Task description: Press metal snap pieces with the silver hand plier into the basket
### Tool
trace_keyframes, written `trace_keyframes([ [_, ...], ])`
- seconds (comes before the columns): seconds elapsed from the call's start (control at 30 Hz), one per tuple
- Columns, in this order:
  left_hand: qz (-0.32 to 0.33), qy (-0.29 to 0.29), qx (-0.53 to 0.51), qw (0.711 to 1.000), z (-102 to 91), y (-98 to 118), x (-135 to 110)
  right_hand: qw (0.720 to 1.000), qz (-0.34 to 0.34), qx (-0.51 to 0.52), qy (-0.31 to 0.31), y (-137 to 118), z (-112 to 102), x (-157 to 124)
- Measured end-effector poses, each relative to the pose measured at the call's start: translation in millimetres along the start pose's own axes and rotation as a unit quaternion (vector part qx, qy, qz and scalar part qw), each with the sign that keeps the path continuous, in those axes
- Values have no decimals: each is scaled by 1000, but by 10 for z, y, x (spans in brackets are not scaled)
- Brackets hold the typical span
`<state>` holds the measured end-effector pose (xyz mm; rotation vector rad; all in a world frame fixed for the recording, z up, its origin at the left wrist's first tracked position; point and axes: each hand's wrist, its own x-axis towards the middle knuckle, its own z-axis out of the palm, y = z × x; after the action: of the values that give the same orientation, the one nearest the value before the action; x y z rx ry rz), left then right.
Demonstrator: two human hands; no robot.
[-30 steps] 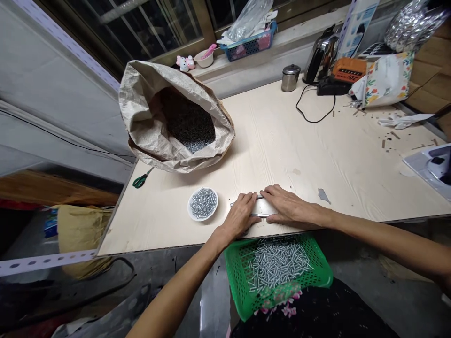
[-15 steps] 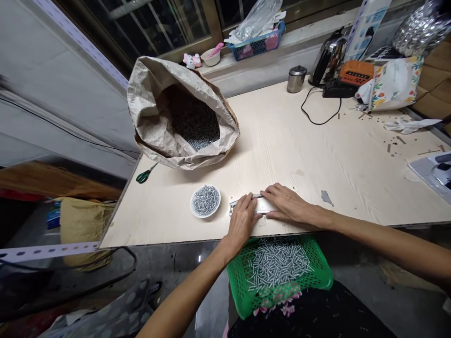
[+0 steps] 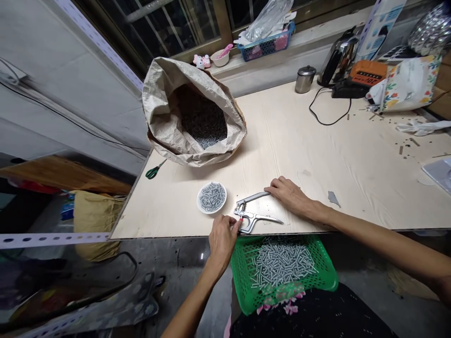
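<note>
Spring-loaded silver hand pliers (image 3: pixel 247 217) lie on the table near its front edge, their two handles spread apart. My left hand (image 3: pixel 223 237) is at the lower jaw end, thumb and fingers drawn together there, with a small red bit showing at the fingertips. The end of the upper handle is gripped by the fingers of my right hand (image 3: pixel 291 197). Just left of the pliers stands a white bowl (image 3: pixel 198 206) filled with small metal screw-like pieces (image 3: pixel 213 196). Below the table edge, a green basket (image 3: pixel 327 274) rests by my lap, holding many similar metal pieces.
A large open sack (image 3: pixel 158 94) with metal pieces inside stands at the back left of the table (image 3: pixel 282 126). Green-handled scissors (image 3: pixel 152 172) lie at the left edge. Toward the back right are a lidded metal jar (image 3: pixel 305 80), a kettle (image 3: pixel 338 58) and a black cord (image 3: pixel 331 124).
The pliers' handles have opened apart; before, both hands covered the tool around a white strip. My left hand has moved down and left to the jaw end. The view has shifted slightly.
</note>
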<state>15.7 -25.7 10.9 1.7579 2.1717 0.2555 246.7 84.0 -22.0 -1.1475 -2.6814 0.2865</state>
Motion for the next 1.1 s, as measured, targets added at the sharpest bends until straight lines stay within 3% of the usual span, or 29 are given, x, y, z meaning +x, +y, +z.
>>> trace_keyframes([
  [0.17, -56, -177, 13, 982, -147, 97, 276, 1000, -2, -4, 21, 23, 57, 14],
  [0.27, -38, -208, 57, 976, -179, 151, 318, 999, -14, -11, 31, 39, 75, 44],
  [0.43, -5, -111, 159, 981, -122, 157, 209, 999, -20, -20, 34, 37, 97, 68],
  [0.63, -37, -89, 160, 982, -98, 68, 230, 999, -21, -35, 27, 23, 93, 55],
  [0.73, -3, -50, 152, 987, -72, 54, 195, 999, -13, -28, 25, 47, 93, 56],
  [0.87, 90, 80, 93, 988, -66, 99, -75, 999, -9, -17, 37, 85, 103, 54],
  [1.0, 211, 88, 37, 973, -184, 120, -351, 998, -15, -11, 60, 98, 126, 45],
  [1.1, 178, 132, 57, 974, -354, 7, -210, 997, -21, -15, 70, 96, 150, 41],
])
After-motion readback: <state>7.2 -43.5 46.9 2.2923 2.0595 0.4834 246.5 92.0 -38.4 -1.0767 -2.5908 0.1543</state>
